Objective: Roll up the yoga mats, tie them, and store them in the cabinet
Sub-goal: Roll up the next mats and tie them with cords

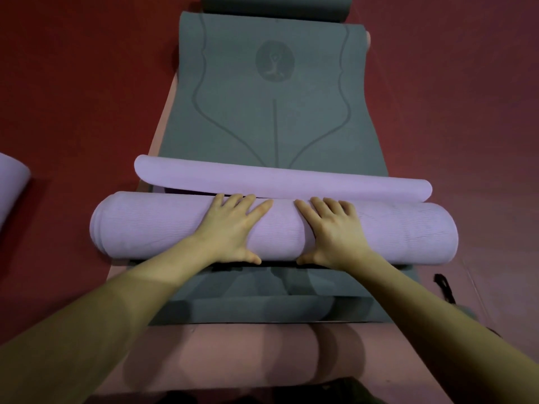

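Our hands on the lilac roll

We press our left hand [233,225] and right hand [332,228], fingers spread flat, gripping nothing, on the rolled purple yoga mat [145,228], lying across the grey yoga mat [274,118] on the red floor [73,97].

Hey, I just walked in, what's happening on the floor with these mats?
A person is rolling up a purple yoga mat, with the left hand and right hand pressed flat on top of the roll. Only a short flap of it is left to roll in. It lies on a grey mat that is spread over a pink mat on the red floor. A black strap lies to the right. Nothing is tied.
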The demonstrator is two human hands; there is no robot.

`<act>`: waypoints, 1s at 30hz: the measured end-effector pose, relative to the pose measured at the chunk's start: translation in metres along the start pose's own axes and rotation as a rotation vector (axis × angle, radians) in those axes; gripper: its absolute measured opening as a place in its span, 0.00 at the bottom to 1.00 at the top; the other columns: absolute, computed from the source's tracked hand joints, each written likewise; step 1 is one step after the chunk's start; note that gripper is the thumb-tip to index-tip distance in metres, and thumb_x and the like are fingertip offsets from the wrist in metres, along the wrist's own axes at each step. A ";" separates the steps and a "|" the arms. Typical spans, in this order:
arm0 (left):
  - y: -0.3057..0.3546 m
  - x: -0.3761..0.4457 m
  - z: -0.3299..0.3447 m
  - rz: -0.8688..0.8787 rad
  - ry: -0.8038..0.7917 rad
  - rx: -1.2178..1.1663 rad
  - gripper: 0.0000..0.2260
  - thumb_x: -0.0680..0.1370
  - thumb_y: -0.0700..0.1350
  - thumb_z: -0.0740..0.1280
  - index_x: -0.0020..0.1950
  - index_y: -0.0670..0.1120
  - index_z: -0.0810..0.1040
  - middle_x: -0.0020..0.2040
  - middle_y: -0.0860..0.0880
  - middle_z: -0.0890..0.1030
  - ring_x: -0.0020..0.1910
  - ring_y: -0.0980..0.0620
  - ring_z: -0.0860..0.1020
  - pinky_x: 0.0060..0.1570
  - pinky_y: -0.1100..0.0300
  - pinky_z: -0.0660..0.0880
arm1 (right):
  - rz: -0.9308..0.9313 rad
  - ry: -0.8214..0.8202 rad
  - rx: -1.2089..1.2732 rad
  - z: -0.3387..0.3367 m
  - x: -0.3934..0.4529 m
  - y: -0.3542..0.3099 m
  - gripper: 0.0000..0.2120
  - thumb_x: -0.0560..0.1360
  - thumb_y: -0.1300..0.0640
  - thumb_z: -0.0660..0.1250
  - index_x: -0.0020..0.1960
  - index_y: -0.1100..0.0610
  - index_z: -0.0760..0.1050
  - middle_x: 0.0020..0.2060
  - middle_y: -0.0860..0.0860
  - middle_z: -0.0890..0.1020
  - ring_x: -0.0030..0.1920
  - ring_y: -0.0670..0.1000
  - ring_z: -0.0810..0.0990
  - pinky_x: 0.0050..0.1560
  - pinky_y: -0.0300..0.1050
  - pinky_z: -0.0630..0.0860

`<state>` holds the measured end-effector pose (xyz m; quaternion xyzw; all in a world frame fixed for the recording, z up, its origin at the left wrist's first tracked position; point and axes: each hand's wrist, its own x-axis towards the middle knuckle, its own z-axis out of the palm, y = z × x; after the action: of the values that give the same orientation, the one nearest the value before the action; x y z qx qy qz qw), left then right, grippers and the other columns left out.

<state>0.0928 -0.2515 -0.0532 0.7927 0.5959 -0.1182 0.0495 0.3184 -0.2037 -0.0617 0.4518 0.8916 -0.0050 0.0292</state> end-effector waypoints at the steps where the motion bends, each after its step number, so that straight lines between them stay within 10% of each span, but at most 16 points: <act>1: -0.002 0.001 0.000 0.003 -0.015 -0.003 0.51 0.66 0.73 0.63 0.78 0.53 0.43 0.78 0.44 0.53 0.75 0.45 0.55 0.71 0.47 0.52 | 0.003 -0.027 0.003 -0.001 0.001 0.000 0.56 0.45 0.33 0.77 0.69 0.55 0.71 0.58 0.59 0.78 0.55 0.63 0.77 0.57 0.59 0.70; 6: -0.010 0.018 -0.006 -0.042 -0.012 -0.114 0.47 0.61 0.76 0.37 0.78 0.57 0.46 0.78 0.42 0.50 0.76 0.44 0.53 0.74 0.47 0.48 | 0.002 -0.147 -0.018 -0.006 0.014 0.007 0.57 0.58 0.23 0.61 0.78 0.50 0.50 0.75 0.56 0.61 0.73 0.58 0.60 0.72 0.59 0.53; 11: -0.013 0.047 -0.006 -0.165 0.005 -0.237 0.36 0.74 0.72 0.42 0.78 0.55 0.47 0.78 0.44 0.43 0.77 0.42 0.43 0.74 0.45 0.41 | 0.112 -0.104 0.088 -0.006 0.029 0.006 0.49 0.64 0.24 0.25 0.78 0.46 0.44 0.78 0.52 0.50 0.77 0.55 0.50 0.74 0.58 0.45; 20: 0.003 0.052 0.003 -0.181 0.261 -0.142 0.34 0.75 0.63 0.45 0.72 0.45 0.69 0.71 0.42 0.69 0.68 0.39 0.69 0.67 0.41 0.62 | 0.247 -0.142 0.146 -0.009 0.093 0.027 0.33 0.78 0.34 0.43 0.79 0.48 0.44 0.78 0.50 0.47 0.78 0.54 0.46 0.75 0.59 0.41; 30: -0.021 0.102 -0.007 -0.275 0.145 -0.175 0.29 0.79 0.64 0.44 0.78 0.56 0.46 0.78 0.50 0.53 0.77 0.46 0.51 0.73 0.45 0.46 | 0.198 0.239 0.059 0.017 0.065 0.013 0.27 0.79 0.44 0.49 0.68 0.57 0.72 0.68 0.58 0.74 0.66 0.62 0.72 0.66 0.59 0.60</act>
<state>0.1001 -0.1487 -0.0703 0.7030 0.7087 -0.0140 0.0586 0.2907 -0.1442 -0.0822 0.5356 0.8393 0.0254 -0.0899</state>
